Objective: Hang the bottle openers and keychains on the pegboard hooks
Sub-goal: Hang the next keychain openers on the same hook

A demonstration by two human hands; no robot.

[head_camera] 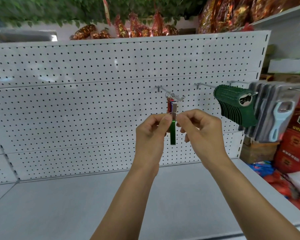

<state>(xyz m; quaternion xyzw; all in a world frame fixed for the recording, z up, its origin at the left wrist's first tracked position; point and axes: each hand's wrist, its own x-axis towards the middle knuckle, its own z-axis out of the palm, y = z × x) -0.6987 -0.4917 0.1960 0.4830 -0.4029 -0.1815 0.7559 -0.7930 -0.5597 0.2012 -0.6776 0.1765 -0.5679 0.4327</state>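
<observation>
White perforated pegboard ahead; left hand and right hand each pinch the green metal keychain's ring — spread it, lift squarely onto the steel hook's upturned tip.

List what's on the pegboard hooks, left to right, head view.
Keychains on the first hook → green openers on the second → packaged openers on the third, far right.

Red boxes stand right of the grey shelf, foliage overhead.
</observation>
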